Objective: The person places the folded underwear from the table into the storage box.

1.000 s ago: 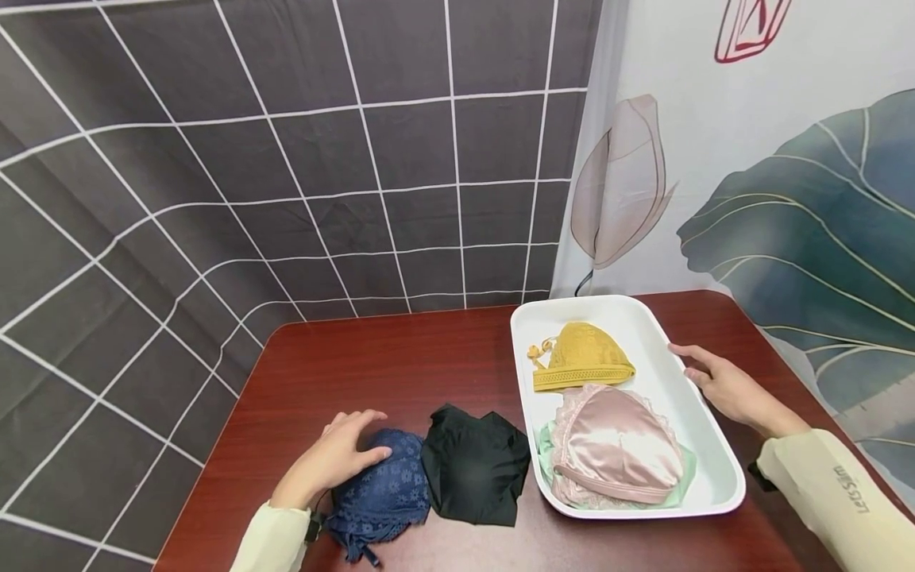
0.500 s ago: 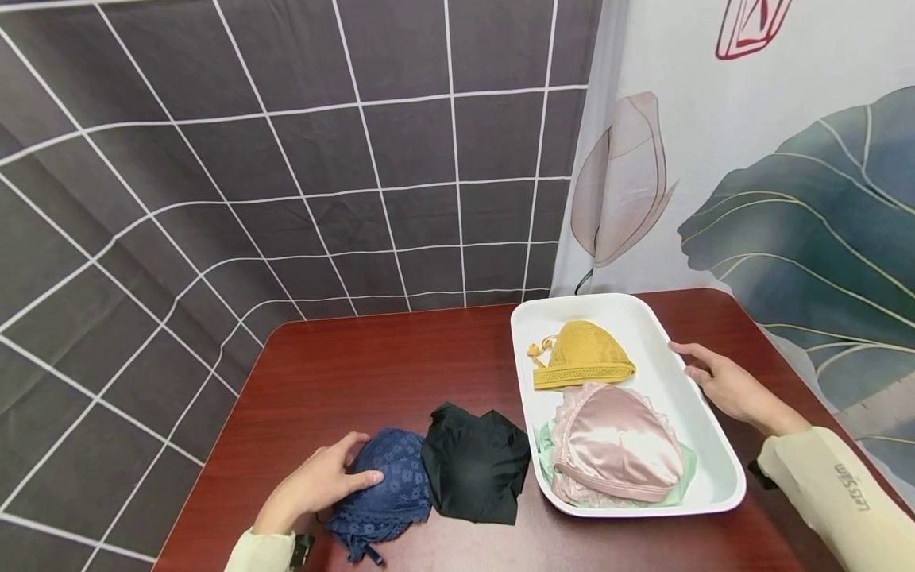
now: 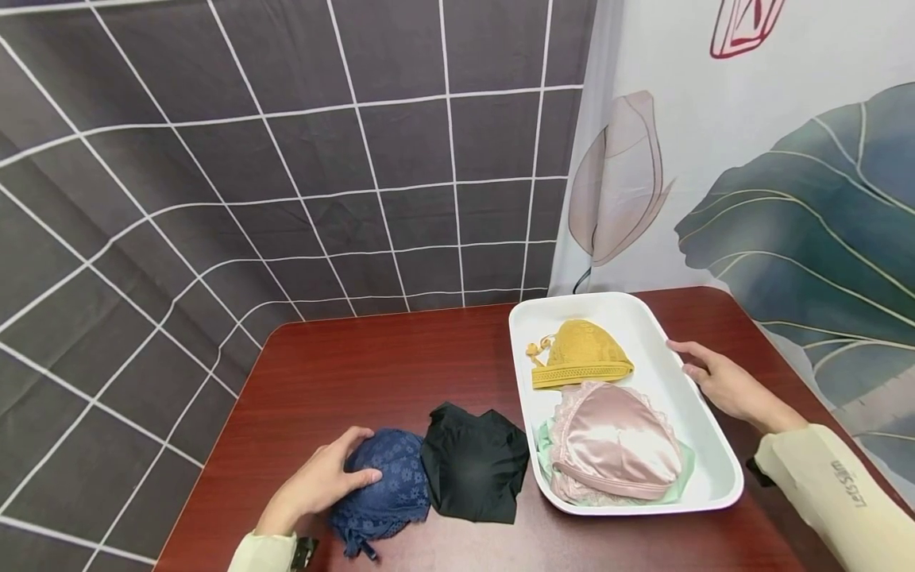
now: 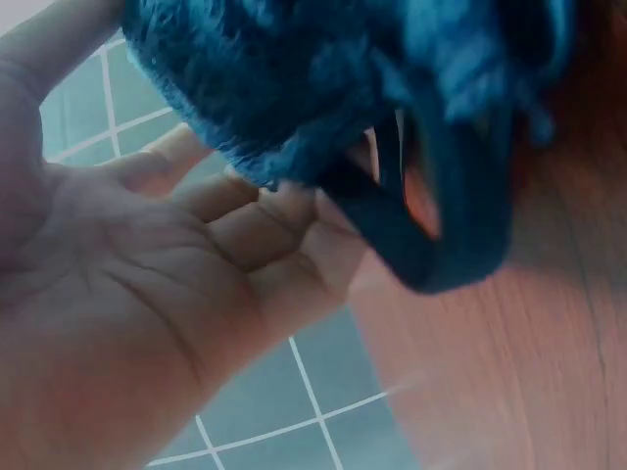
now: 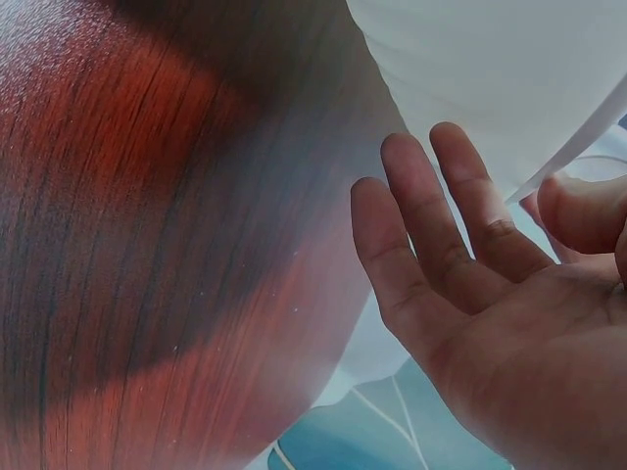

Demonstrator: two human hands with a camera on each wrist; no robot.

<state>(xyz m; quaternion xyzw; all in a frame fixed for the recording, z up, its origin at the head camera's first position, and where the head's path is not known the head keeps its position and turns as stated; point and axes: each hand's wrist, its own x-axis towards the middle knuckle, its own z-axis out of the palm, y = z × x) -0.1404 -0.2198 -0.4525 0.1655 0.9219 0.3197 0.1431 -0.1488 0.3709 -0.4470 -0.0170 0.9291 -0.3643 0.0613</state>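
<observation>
A dark grey curtain (image 3: 300, 151) with a white grid hangs behind the far and left sides of my wood-grained table (image 3: 372, 369), and a white curtain (image 3: 700, 135) printed with large leaves hangs at the far right. A thin dark cable (image 3: 582, 280) shows just beyond the far edge. A black garment (image 3: 475, 469) lies between the navy lace bra (image 3: 393, 481) and the white tray (image 3: 665, 385); it touches the bra and comes right up beside the tray.

The tray takes up the right side, its long sides running near to far. In its far part I see a yellow lace bra (image 3: 582, 356) with small bobbles at its left. In its near part, a pink satin bra (image 3: 618, 441) trimmed with lace lies over a mint green garment (image 3: 687, 475), which peeks out left and right.

The navy lace bra is at the near left. My left hand (image 3: 322, 479) holds its left side, part-way spread, thumb on top and fingers around the far edge; how firmly, I cannot tell. My right hand (image 3: 729, 387), fingers loosely spread, touches the tray's right rim and grips nothing.
</observation>
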